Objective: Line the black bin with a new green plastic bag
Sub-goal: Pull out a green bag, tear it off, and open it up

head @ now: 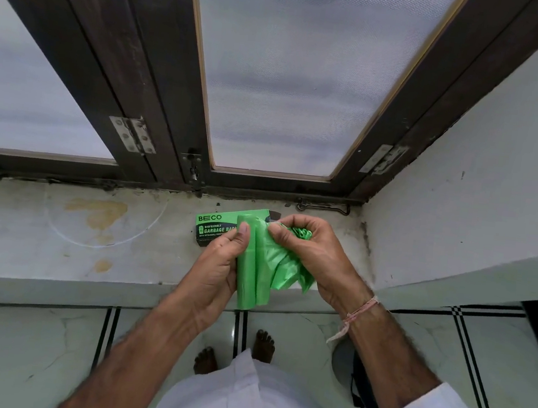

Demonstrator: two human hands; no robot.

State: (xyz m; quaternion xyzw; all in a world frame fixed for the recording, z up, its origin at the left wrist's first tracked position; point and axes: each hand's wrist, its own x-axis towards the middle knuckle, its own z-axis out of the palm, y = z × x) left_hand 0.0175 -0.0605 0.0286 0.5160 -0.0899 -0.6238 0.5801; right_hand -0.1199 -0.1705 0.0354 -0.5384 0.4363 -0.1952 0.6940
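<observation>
A roll of green plastic bags (256, 269) is held upright above the stone window ledge (58, 241). My left hand (217, 268) grips the roll from the left, thumb pressed on its top. My right hand (309, 251) pinches the loose, crumpled end of a green bag (290, 269) that hangs off the roll. Behind the hands a green and black garbage bag box (215, 228) lies on the ledge. The black bin (356, 375) stands on the floor at the lower right, mostly hidden by my right forearm.
Dark wooden window frames (160, 92) with frosted panes rise behind the ledge. A white wall (478, 192) closes in on the right. Below are white floor tiles (29, 351) with black lines, and my bare feet (263, 344).
</observation>
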